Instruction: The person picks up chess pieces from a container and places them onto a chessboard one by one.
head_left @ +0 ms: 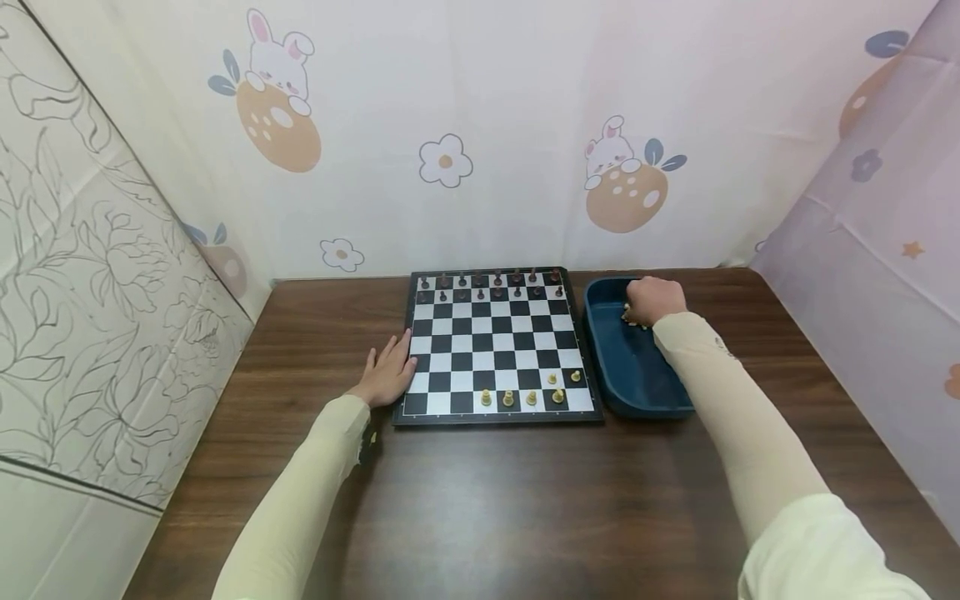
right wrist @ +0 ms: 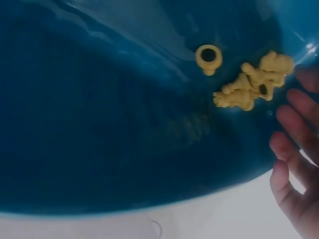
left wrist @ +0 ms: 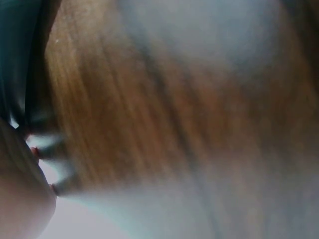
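My left hand (head_left: 387, 372) lies with its fingers spread at the left edge of a black-and-white chessboard (head_left: 482, 343). In the left wrist view only a blurred part of that hand (left wrist: 22, 191) shows at the lower left. My right hand (head_left: 656, 299) reaches into the far end of a dark blue tray (head_left: 637, 398). Seen from the right wrist, its loosely bent fingers (right wrist: 294, 124) are spread beside a small pile of yellow chess pieces (right wrist: 251, 84). One more yellow piece (right wrist: 209, 59) lies a little apart, its round base facing the camera.
Dark chess pieces (head_left: 498, 292) stand in two rows at the board's far side. Several yellow pieces (head_left: 508, 398) stand at its near right. Board and tray sit side by side on a brown wooden table (head_left: 480, 508), with a patterned curtain (head_left: 510, 100) behind.
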{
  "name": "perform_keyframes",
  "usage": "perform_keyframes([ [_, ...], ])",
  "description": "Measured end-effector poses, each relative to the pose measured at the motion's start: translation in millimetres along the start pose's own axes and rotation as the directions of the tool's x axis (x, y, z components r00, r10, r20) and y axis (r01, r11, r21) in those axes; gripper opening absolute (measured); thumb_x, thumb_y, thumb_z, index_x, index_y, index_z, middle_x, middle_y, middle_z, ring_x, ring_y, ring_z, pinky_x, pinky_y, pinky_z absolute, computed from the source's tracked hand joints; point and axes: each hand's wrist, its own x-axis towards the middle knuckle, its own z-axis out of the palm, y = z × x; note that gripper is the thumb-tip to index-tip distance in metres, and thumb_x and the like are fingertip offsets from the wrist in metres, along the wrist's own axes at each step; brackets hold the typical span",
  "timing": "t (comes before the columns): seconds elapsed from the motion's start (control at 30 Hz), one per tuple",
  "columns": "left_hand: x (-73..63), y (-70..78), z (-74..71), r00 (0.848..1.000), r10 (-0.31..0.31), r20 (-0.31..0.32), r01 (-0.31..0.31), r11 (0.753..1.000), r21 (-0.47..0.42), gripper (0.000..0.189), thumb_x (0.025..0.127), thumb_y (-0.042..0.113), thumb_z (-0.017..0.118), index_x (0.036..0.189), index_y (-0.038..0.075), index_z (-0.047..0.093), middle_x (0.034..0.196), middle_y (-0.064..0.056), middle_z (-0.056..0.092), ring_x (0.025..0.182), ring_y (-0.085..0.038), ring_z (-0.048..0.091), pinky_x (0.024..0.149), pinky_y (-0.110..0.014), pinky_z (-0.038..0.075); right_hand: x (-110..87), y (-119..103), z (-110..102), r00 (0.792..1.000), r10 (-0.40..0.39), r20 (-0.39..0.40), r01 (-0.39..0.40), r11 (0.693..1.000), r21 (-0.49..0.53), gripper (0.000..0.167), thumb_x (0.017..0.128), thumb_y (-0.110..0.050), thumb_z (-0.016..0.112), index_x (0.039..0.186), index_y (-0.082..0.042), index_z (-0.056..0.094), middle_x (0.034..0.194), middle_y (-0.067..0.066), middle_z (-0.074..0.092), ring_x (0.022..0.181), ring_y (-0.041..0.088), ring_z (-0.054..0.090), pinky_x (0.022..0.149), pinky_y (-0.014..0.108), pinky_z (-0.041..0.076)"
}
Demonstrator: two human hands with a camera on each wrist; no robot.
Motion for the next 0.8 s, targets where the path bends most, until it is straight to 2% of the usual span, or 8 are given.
perform_keyframes([
  [0.23,-0.4,2.1,0.6,1.0,0.011,-0.006,-0.011,1.0,0.003,0.061,0.103,0.033,0.025,0.154,0.007,0.002,0.159,-0.011,0.01,0.145,-0.029,0.002,0.111,-0.055,-0.007,-5.4,2,10,0.999,0.032,-0.01,-0.032,0.999,-0.007,0.031,0.086,-0.015,0.067,0.058,-0.008,0.055,0.051,0.004,0.047,0.049,0.02,0.045,0.046,0.035,0.039],
  [0.5,0.0,3.1,-1.1,1.0,0.017,-0.003,-0.017,1.0,0.004,0.061,0.103,0.032,0.025,0.154,0.007,0.002,0.159,-0.008,0.008,0.145,-0.028,0.003,0.111,-0.055,-0.006,-2.0,2,15,0.998,0.058,-0.024,-0.058,0.998,0.004,0.033,0.085,-0.01,0.064,0.057,-0.009,0.047,0.052,0.005,0.043,0.049,0.02,0.045,0.046,0.034,0.038],
  [0.63,0.3,1.8,-1.1,1.0,0.019,-0.008,-0.019,1.0,-0.002,0.061,0.104,0.032,0.026,0.154,0.007,0.002,0.159,-0.009,0.009,0.145,-0.028,0.003,0.111,-0.055,-0.006,-2.1,-1,13,0.998,0.063,-0.029,-0.063,0.998,0.006,0.031,0.084,-0.01,0.065,0.058,-0.008,0.048,0.054,0.006,0.046,0.051,0.021,0.046,0.048,0.035,0.037],
  [0.8,-0.4,0.7,-0.6,1.0,0.014,-0.011,-0.014,1.0,-0.004,0.061,0.103,0.032,0.026,0.154,0.007,0.002,0.159,-0.009,0.008,0.145,-0.028,0.003,0.111,-0.055,-0.006,-2.7,-5,12,0.998,0.066,0.003,-0.066,0.998,0.017,0.026,0.085,-0.011,0.064,0.062,-0.007,0.053,0.057,0.007,0.049,0.053,0.021,0.047,0.048,0.034,0.038],
])
